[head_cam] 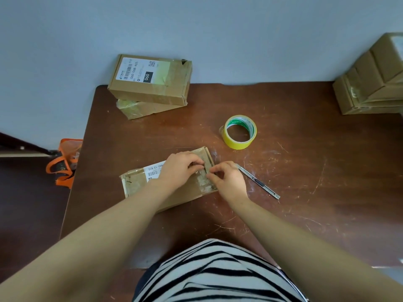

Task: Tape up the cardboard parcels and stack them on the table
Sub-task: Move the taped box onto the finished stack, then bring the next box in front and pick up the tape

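Pinching with both hands, I work at the right end of a flat cardboard parcel [150, 194] that lies on the bench [316, 171] just in front of me, angled so its right end points away. My left hand [180, 167] rests on the parcel's top, its fingers [196, 162] curled onto a crinkled clear tape strip [204, 182] that runs across that end. My right hand [230, 180] meets it from the other side, thumb and forefinger nipping the same tape strip at the edge. The parcel is brown and worn, with a white barcode label [153, 171] partly under my left hand and shiny old tape along its left end.

A yellow tape roll [239, 132] lies flat beyond my hands. A slim metal knife [259, 183] lies just beside my right hand. Two more parcels [150, 80] are stacked at the bench's far left corner, the upper one askew and labelled. Another pile of boxes [374, 83] stands at the far right. An orange bag [65, 161] sits on the floor to the left.
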